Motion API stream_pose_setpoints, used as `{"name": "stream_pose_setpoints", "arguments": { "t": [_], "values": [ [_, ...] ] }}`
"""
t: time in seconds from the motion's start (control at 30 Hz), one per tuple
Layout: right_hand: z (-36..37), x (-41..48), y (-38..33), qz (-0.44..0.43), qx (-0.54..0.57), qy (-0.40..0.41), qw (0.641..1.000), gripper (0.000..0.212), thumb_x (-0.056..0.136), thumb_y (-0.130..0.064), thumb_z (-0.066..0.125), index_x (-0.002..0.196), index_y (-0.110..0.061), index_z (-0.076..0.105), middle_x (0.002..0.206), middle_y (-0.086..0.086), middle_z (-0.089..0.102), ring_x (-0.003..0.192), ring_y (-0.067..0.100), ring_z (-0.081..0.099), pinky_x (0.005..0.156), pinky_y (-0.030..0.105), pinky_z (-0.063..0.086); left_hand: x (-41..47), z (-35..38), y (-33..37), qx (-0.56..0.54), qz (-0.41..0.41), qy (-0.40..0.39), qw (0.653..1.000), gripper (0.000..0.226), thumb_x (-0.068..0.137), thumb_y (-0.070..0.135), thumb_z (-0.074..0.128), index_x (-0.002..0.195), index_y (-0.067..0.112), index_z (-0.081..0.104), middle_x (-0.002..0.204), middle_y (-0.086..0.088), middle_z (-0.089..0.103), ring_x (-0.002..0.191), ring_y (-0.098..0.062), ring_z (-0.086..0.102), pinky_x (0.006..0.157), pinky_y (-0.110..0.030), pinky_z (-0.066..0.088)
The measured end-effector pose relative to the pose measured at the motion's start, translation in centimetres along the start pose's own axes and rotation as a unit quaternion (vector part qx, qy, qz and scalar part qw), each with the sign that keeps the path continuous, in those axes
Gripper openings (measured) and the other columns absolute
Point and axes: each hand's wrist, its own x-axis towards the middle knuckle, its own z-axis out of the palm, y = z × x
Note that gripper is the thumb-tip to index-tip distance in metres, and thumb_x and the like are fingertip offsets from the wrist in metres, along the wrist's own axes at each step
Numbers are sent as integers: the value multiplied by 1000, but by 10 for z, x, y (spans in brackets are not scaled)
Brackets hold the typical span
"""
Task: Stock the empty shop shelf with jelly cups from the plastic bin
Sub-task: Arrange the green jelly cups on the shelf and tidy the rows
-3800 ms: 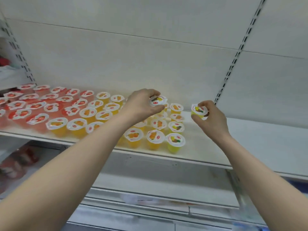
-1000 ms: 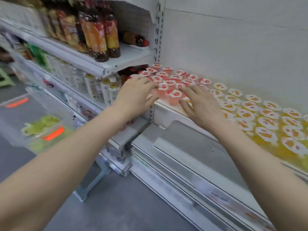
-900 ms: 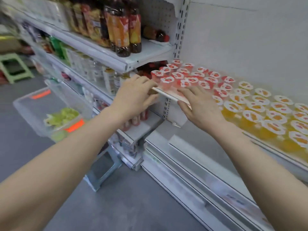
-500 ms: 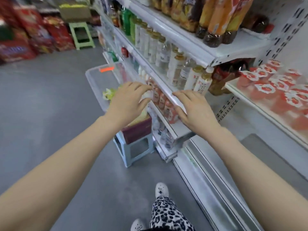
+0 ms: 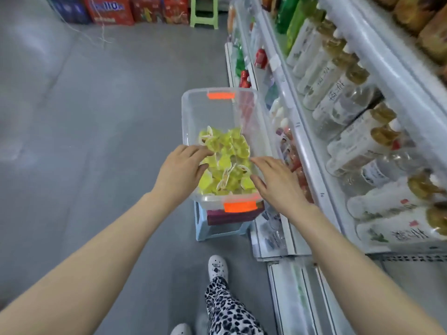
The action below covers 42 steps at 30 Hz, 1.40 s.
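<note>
1. Jelly cups (image 5: 227, 160) lie jumbled at near end of plastic bin (image 5: 210, 202).
2. My left hand (image 5: 180, 169) and right hand (image 5: 275, 182) hover over them; fingers (image 5: 196, 151) spread, holding nothing.
3. Risk: bin perches on small stool (image 5: 217, 232); pressing its rim could tip it.

A grey, slightly glossy floor (image 5: 96, 117) is seen across the whole left side, with soft light reflected off it around 10 o'clock. White shop shelving (image 5: 387, 76), packed with bottles (image 5: 358, 141), is run from 12 to 4 o'clock. A green stool (image 5: 204, 18) is parked at 12, with red packs (image 5: 111, 8) and blue packs (image 5: 70, 8) stacked at 11. A pale blue stool (image 5: 217, 232) is set just below centre.
</note>
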Motion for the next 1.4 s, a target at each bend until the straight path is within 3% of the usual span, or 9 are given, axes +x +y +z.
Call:
{"name": "stream_pose_setpoints", "arguments": {
  "t": [0.13,0.23,0.47,0.7,0.8,1.0,1.07,1.3,1.4],
  "values": [
    [43,67,32,-9,-8,-160,987,57,92,-19,62,145,-17,43,144,6,48,128,28,46,104,39,38,25,37,-25,4,-14,3,1000,27,83,10,71,110,14,69,102,-3,68,88,-30,59,83,-34,45],
    [82,107,44,-21,-49,-262,964,63,88,-13,64,147,-17,40,149,7,44,136,28,40,111,36,33,32,58,-39,4,-24,-23,999,25,90,20,57,112,17,68,103,-2,67,92,-30,59,82,-40,50],
    [149,149,55,-6,-152,-370,917,49,90,-10,56,137,-19,44,141,9,50,129,33,42,107,44,38,31,76,-55,36,-36,-27,998,26,87,13,64,112,19,69,104,2,67,98,-25,57,86,-35,40],
    [152,151,60,-4,-77,-264,961,17,88,-10,58,102,-20,56,105,6,67,104,30,53,78,35,40,34,75,-54,65,-49,-53,995,30,82,16,71,111,21,69,105,4,67,99,-25,59,87,-36,40],
    [137,149,65,4,-13,-229,973,19,83,-19,67,100,-19,57,103,6,67,98,32,57,72,32,36,40,72,-49,74,-66,-63,993,33,79,19,76,110,22,69,104,3,67,98,-26,61,84,-38,43],
    [137,142,65,11,68,-328,942,38,84,-25,74,117,-20,55,123,1,52,111,24,54,93,35,43,61,80,-47,86,-69,-49,993,34,75,16,79,107,21,70,101,2,68,93,-27,62,81,-37,43],
    [141,143,62,21,83,-333,939,34,84,-23,75,112,-21,54,122,-2,52,108,23,55,90,36,45,61,85,-49,92,-62,-47,993,32,76,14,78,106,21,71,100,3,68,93,-27,61,82,-35,40],
    [108,152,64,25,62,-152,986,31,84,-32,71,106,-22,50,113,0,56,93,23,59,70,29,37,69,93,-50,101,-46,-67,992,34,76,9,76,108,19,70,102,-2,68,92,-30,61,76,-39,46],
    [79,163,68,-17,25,-52,998,30,83,-25,70,107,-18,51,109,3,53,86,22,56,66,30,37,91,103,-47,72,-67,-123,987,37,83,13,71,119,18,65,112,-5,64,102,-32,57,80,-41,48]
  ]
}}
